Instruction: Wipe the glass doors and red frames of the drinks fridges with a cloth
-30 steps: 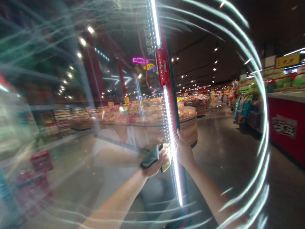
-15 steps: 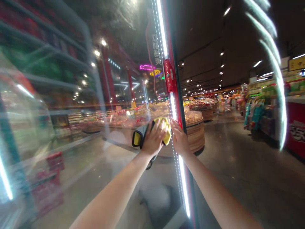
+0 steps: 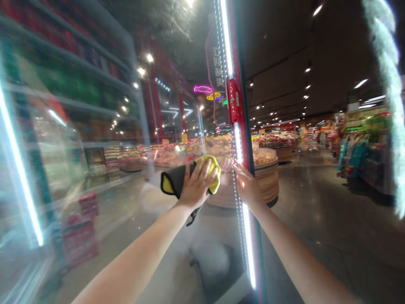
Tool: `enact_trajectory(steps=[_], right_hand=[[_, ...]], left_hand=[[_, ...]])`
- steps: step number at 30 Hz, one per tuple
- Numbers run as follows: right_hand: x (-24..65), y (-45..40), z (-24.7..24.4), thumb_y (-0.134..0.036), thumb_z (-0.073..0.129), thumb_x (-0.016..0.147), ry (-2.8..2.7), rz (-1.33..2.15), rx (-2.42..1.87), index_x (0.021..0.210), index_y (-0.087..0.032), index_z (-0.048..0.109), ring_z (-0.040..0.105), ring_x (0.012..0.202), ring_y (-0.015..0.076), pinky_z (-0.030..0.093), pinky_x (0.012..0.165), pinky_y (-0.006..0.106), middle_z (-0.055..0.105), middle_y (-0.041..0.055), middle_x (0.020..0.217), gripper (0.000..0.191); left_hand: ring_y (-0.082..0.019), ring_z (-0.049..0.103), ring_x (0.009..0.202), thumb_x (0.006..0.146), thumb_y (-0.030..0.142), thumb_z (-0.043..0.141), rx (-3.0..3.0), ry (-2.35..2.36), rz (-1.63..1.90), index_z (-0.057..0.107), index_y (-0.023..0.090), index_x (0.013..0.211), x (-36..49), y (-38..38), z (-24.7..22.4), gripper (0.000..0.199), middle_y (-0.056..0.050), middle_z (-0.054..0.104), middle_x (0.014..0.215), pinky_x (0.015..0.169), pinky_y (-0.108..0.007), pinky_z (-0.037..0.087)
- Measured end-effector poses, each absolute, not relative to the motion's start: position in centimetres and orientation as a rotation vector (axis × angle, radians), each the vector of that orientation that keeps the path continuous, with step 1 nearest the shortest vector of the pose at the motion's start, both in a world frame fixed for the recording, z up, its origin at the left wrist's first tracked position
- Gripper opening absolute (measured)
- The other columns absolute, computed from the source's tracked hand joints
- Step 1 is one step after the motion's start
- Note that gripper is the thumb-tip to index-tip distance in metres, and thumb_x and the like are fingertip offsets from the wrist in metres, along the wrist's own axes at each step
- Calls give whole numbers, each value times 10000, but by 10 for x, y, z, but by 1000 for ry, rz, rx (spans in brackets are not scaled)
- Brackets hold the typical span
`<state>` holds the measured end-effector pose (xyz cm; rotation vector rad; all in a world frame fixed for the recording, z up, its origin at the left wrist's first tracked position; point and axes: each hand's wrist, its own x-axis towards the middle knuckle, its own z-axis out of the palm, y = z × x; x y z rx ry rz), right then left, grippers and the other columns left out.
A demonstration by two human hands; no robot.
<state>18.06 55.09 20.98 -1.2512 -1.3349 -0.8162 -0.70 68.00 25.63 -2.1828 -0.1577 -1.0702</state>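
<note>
A yellow and dark grey cloth [image 3: 174, 179] lies bunched against the glass door [image 3: 177, 261]. My left hand [image 3: 195, 185] presses it there, its fingers bent over the yellow side, while a dark corner hangs below the wrist. To the right, my right hand [image 3: 248, 185] holds the door's red frame [image 3: 233, 101] beside the bright LED strip [image 3: 247, 228]. Its fingers rest along the inner edge; the thumb side is partly hidden. The hand's faint reflection shows in the glass.
Blurred shelves with green goods [image 3: 63, 97] are seen at the left, apparently in the glass. Beyond the door stands a round wooden display bin [image 3: 265, 177] heaped with goods. A store aisle [image 3: 311, 207] and hanging teal items [image 3: 352, 154] are at the right.
My left hand has slid the cloth slightly left across the glass, farther from the frame. My right hand still holds the frame. The whole view has shifted, with the door now farther right.
</note>
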Motion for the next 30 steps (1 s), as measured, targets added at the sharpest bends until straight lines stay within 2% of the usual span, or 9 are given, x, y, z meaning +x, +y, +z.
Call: enact_trajectory(steps=[2, 4, 7, 10, 16, 20, 23, 27, 30], right_hand=[[172, 552, 214, -55, 411, 912, -1328, -820, -1243, 1475, -269, 543, 429, 1475, 206, 426, 1204, 462, 548, 44, 1525, 616], [164, 553, 220, -60, 408, 917, -1345, -835, -1233, 1475, -272, 541, 394, 1495, 206, 418, 1208, 462, 522, 41, 1547, 611], [159, 550, 224, -58, 407, 919, -1380, -861, -1246, 1466, -262, 551, 362, 1510, 216, 414, 1210, 468, 502, 48, 1562, 601], [156, 548, 224, -74, 419, 927, -1382, -882, -1251, 1436, -263, 583, 362, 1510, 231, 424, 1201, 486, 521, 50, 1547, 567], [127, 561, 236, -93, 439, 934, -1384, -864, -1222, 1382, -232, 632, 377, 1502, 249, 453, 1180, 488, 541, 69, 1528, 507], [116, 570, 236, -78, 432, 938, -1463, -873, -1210, 1367, -211, 644, 336, 1519, 256, 460, 1176, 487, 526, 91, 1537, 497], [117, 572, 228, -42, 411, 927, -1514, -910, -1235, 1397, -198, 617, 304, 1529, 266, 452, 1177, 519, 504, 105, 1551, 537], [105, 583, 228, -38, 386, 939, -1581, -925, -1183, 1438, -173, 574, 299, 1530, 254, 454, 1182, 500, 521, 113, 1538, 551], [89, 595, 235, -39, 388, 941, -1631, -935, -1133, 1437, -155, 574, 287, 1534, 250, 426, 1206, 486, 530, 111, 1532, 542]], left_hand=[[-313, 198, 1574, 917, 272, 608, -2239, 0, -822, 432, 296, 1540, -4, 679, 250, 647, -84, 332, 1664, 1274, -620, -27], [-277, 238, 1566, 946, 287, 569, -2246, 7, -792, 471, 324, 1514, -4, 681, 261, 578, -49, 375, 1648, 1290, -563, -41], [-331, 185, 1576, 954, 324, 565, -2165, -231, -1076, 448, 310, 1532, -24, 687, 287, 590, -88, 308, 1674, 1237, -642, -143], [-399, 125, 1576, 931, 324, 608, -2052, -487, -1307, 395, 295, 1563, -52, 689, 281, 668, -135, 263, 1682, 1155, -732, -208], [-340, 212, 1568, 937, 238, 593, -2192, -305, -952, 395, 392, 1543, -68, 687, 252, 656, -55, 336, 1657, 1131, -714, -247], [-347, 200, 1569, 939, 337, 611, -2083, -409, -1159, 405, 327, 1553, -88, 699, 276, 648, -89, 313, 1668, 1188, -664, -211], [-356, 160, 1576, 928, 345, 629, -1965, -548, -1338, 407, 294, 1558, -109, 705, 267, 670, -116, 288, 1675, 1228, -640, -150], [-307, 216, 1569, 957, 278, 570, -2046, -358, -1122, 387, 326, 1563, -111, 703, 240, 635, -73, 361, 1648, 1244, -602, -137], [-300, 241, 1564, 956, 293, 571, -2088, -263, -1040, 414, 327, 1548, -105, 704, 255, 613, -74, 387, 1636, 1234, -602, -164]])
